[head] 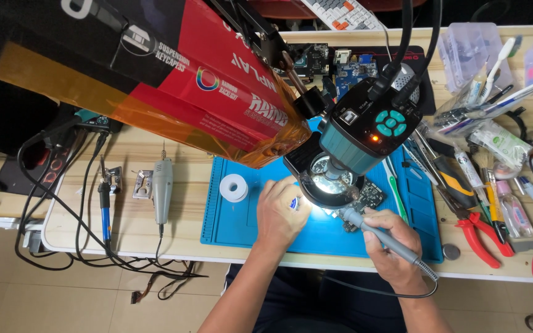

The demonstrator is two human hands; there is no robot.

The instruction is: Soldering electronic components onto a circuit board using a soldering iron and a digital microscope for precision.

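Note:
My right hand (387, 245) grips a grey soldering iron (377, 234) like a pen, its tip pointing up-left toward a dark circuit board (370, 196) lying on the blue work mat (229, 222). My left hand (280, 209) rests on the mat just left of the board, fingers curled, pinching a small blue-and-white item that is too small to identify. A teal microscope camera with a lit ring light (340, 166) hangs right above the board and hides most of it.
A white solder spool (234, 187) sits on the mat's left part. Left of the mat lie a grey rotary tool (162, 188), a blue-handled iron (104, 209) and tangled cables. Red pliers (479, 234), screwdrivers, brushes and tubes crowd the right side. A red-black box overhangs top-left.

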